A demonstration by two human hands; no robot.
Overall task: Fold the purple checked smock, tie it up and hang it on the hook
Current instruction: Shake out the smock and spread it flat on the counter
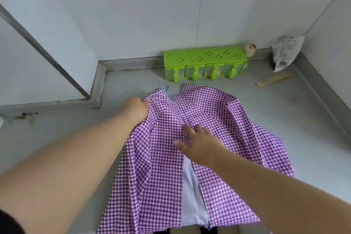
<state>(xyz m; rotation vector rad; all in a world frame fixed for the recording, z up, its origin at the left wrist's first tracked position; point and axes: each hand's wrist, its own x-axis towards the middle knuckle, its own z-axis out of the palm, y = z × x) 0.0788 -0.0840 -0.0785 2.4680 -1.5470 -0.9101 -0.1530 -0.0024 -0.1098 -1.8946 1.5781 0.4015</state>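
Observation:
The purple checked smock lies spread on a grey steel counter, collar end away from me. Its two panels part along the middle, showing a white lining strip. My left hand grips the smock's upper left corner beside the collar, with the fabric bunched in its fingers. My right hand lies flat on the middle of the cloth, fingers spread, pressing down. No hook shows in this view.
A green plastic rack with small drawers stands against the back wall. A crumpled white packet leans in the right corner, a flat wooden stick before it. A small beige object sits behind the rack. White wall panels enclose the counter.

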